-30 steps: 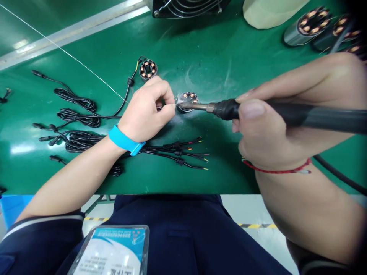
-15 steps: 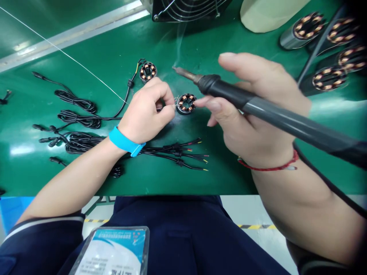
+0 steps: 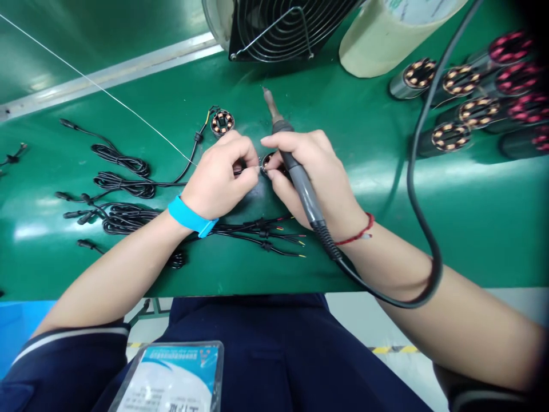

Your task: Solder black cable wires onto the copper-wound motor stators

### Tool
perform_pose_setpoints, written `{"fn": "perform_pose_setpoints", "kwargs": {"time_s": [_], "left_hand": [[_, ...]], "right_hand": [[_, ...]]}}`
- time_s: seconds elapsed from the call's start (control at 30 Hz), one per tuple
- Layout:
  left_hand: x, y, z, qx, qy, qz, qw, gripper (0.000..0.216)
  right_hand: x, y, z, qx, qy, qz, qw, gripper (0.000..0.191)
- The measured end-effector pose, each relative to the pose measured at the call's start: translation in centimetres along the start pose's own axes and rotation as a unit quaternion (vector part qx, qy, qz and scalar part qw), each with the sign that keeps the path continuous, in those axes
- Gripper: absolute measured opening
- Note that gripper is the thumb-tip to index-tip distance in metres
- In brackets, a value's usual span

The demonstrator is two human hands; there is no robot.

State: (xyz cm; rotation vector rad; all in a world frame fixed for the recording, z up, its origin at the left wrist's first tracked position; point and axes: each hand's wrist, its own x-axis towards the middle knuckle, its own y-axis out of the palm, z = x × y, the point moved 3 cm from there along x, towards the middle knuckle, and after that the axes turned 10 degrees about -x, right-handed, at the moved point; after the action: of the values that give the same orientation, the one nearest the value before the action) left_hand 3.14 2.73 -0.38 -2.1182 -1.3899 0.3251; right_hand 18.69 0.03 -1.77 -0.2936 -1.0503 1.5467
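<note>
My right hand point(image 3: 328, 177) grips a soldering iron point(image 3: 305, 186), its tip pointing away from me over the table. The thumb and a fingertip of that hand are at a small motor stator point(image 3: 266, 162) with copper windings, which they largely cover. Just left of it, my left hand point(image 3: 223, 171) is pinched closed. A thin silvery solder wire point(image 3: 141, 119) runs down from the upper left into this hand, and a fine end shows at its fingertips. Beneath the hand passes a black cable point(image 3: 169, 184). Another stator point(image 3: 222, 122) with a cable's wires at it stands behind.
Coiled black cables point(image 3: 128, 217) lie at the left, their bare coloured ends point(image 3: 295, 243) near the front. A fan point(image 3: 287, 31) and a pale cylinder point(image 3: 373, 40) stand at the back. Several wound stators point(image 3: 450, 137) are at the right. The iron's cord point(image 3: 414, 183) loops over my right forearm.
My right hand has moved left to the small stator, and the iron has swung to point away from me. My left hand keeps its pinch by the stator. The view has shifted slightly.
</note>
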Motion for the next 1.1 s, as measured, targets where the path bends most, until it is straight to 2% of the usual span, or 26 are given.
{"fn": "perform_pose_setpoints", "kwargs": {"time_s": [0.17, 0.23, 0.37, 0.5, 0.67, 0.83, 1.1], "left_hand": [[-0.5, -0.6, 0.2, 0.008, 0.008, 0.016, 1.0, 0.015], [-0.6, -0.8, 0.2, 0.033, 0.007, 0.04, 0.999, 0.019], [-0.5, -1.1, 0.0, 0.08, -0.011, 0.082, 0.993, 0.008], [-0.2, -1.7, 0.1, -0.017, -0.096, 0.065, 0.993, 0.008], [0.0, -2.3, 0.4, -0.16, -0.166, 0.041, 0.972, 0.011], [-0.1, -2.0, 0.6, -0.155, -0.198, 0.038, 0.967, 0.012], [-0.2, -1.3, 0.6, -0.126, -0.212, 0.037, 0.968, 0.017]], "right_hand": [[0.0, -0.2, 0.1, -0.001, 0.002, -0.028, 1.0, 0.036], [-0.1, -0.1, -0.1, 0.007, -0.006, -0.047, 0.999, 0.039], [-0.2, 0.5, -0.6, 0.007, -0.027, -0.049, 0.998, 0.047], [-0.2, 0.9, -0.6, 0.0, -0.024, -0.019, 1.0, 0.05], [-0.4, 0.7, -0.1, -0.001, -0.031, -0.002, 1.0, 0.05], [-0.5, 0.6, -0.1, 0.007, -0.04, -0.006, 0.999, 0.047], [-0.2, 1.3, 0.2, 0.014, -0.056, -0.036, 0.998, 0.044]]}}
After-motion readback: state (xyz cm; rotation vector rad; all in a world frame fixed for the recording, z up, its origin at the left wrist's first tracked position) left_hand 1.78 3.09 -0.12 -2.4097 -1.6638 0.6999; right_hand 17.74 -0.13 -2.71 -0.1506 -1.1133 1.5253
